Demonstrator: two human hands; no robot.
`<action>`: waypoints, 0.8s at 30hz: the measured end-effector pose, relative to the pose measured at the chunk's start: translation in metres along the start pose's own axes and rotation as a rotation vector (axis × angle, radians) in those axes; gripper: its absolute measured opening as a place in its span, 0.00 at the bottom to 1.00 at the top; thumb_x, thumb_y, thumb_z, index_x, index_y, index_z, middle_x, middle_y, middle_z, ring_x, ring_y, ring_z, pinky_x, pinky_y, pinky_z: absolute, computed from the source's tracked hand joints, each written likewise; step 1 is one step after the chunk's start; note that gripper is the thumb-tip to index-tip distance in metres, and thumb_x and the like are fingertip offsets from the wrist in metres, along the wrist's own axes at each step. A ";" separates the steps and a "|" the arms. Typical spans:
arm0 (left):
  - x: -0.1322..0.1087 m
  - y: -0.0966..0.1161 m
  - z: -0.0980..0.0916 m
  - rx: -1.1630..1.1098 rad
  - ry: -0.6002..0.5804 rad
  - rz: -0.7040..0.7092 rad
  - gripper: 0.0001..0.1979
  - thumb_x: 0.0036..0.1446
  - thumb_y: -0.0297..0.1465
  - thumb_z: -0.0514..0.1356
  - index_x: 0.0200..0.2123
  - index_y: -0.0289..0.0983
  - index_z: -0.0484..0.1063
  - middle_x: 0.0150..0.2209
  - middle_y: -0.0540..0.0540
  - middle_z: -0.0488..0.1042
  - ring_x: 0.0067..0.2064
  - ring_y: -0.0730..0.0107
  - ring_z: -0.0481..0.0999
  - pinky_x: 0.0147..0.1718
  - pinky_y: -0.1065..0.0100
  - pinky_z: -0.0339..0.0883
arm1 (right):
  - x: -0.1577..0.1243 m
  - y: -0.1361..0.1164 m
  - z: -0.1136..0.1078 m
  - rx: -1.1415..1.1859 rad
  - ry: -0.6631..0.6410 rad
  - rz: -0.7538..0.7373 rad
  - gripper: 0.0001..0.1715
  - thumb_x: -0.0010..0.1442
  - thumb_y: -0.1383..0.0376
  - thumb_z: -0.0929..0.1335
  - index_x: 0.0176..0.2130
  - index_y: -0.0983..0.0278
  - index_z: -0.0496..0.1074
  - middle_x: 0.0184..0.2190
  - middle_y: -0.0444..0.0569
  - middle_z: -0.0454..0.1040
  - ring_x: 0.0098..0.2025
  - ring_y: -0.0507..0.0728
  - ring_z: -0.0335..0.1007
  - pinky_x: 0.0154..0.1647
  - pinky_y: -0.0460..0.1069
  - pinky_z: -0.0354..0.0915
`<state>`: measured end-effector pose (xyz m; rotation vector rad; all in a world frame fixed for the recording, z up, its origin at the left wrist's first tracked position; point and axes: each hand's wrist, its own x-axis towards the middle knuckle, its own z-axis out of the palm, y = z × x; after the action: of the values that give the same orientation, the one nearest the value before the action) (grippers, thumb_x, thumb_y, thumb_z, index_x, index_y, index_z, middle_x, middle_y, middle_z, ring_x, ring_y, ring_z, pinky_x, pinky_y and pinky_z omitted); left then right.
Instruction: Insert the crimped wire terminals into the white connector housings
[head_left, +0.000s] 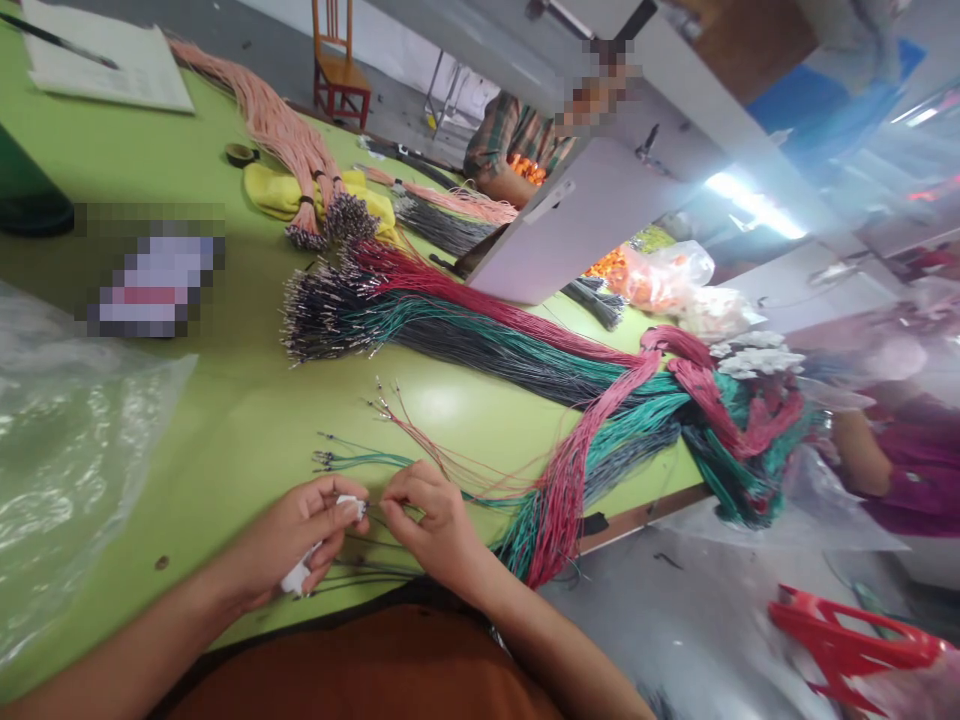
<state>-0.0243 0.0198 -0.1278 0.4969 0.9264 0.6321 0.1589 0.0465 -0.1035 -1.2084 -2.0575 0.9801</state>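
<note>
White at the left hand (301,530): closing thumb and fingers around a small connector housing (350,504), smooth and probably plastic, and carrying another white piece (297,575) lower against the palm, above the near edge of the tabletop (225,420). Holding the right hand (431,520) just beside, pinching thumb and forefinger together, apparently on a thin dark wire (375,504), too fine for telling surely. Probably steadying the housing from one side for leaving its other side free. Seeing loose red wires (382,408) and green wires (360,460) just beyond, spreading with metal tips toward the left edge, perhaps for easy picking. Seeing also a thick wire bundle (570,450), red, green and grey, bending flexibly toward the near right corner. Finding tied pink wires (274,105) along the far edge, resting partly on yellow cloth (264,190).
</note>
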 end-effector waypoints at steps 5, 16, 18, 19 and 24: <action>0.001 0.000 0.002 0.008 0.000 0.016 0.15 0.51 0.40 0.62 0.36 0.36 0.66 0.27 0.53 0.71 0.13 0.86 0.55 0.08 0.79 0.56 | 0.001 -0.001 0.012 -0.028 -0.050 -0.006 0.11 0.58 0.71 0.64 0.26 0.63 0.71 0.23 0.45 0.72 0.29 0.51 0.66 0.36 0.46 0.62; -0.007 0.019 -0.005 -0.583 0.084 0.031 0.08 0.54 0.28 0.59 0.38 0.33 0.73 0.31 0.45 0.75 0.27 0.74 0.74 0.25 0.73 0.73 | -0.028 0.007 -0.089 0.664 -0.708 0.510 0.32 0.53 0.40 0.62 0.21 0.66 0.67 0.16 0.47 0.70 0.14 0.50 0.64 0.15 0.43 0.58; -0.009 0.023 -0.006 -0.699 0.103 0.034 0.08 0.53 0.26 0.58 0.37 0.33 0.74 0.36 0.42 0.77 0.39 0.64 0.77 0.40 0.61 0.75 | -0.037 0.004 -0.095 0.496 -0.792 0.521 0.27 0.57 0.46 0.62 0.26 0.67 0.69 0.20 0.48 0.72 0.15 0.49 0.64 0.15 0.42 0.57; -0.009 0.023 -0.007 -0.723 0.098 0.033 0.09 0.53 0.25 0.57 0.38 0.34 0.74 0.38 0.41 0.78 0.43 0.59 0.77 0.44 0.57 0.73 | -0.039 0.002 -0.089 0.331 -0.731 0.470 0.21 0.59 0.52 0.63 0.29 0.67 0.70 0.22 0.48 0.73 0.18 0.49 0.65 0.17 0.42 0.58; -0.006 0.020 -0.007 -0.614 0.055 0.094 0.14 0.49 0.20 0.57 0.39 0.35 0.73 0.46 0.40 0.77 0.53 0.54 0.72 0.53 0.54 0.66 | -0.037 0.006 -0.024 -0.513 -0.359 0.053 0.06 0.52 0.73 0.63 0.27 0.64 0.66 0.28 0.47 0.68 0.30 0.53 0.64 0.33 0.46 0.62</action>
<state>-0.0385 0.0305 -0.1153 -0.0278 0.7137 0.9737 0.1961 0.0225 -0.0980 -1.4194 -2.6870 0.7529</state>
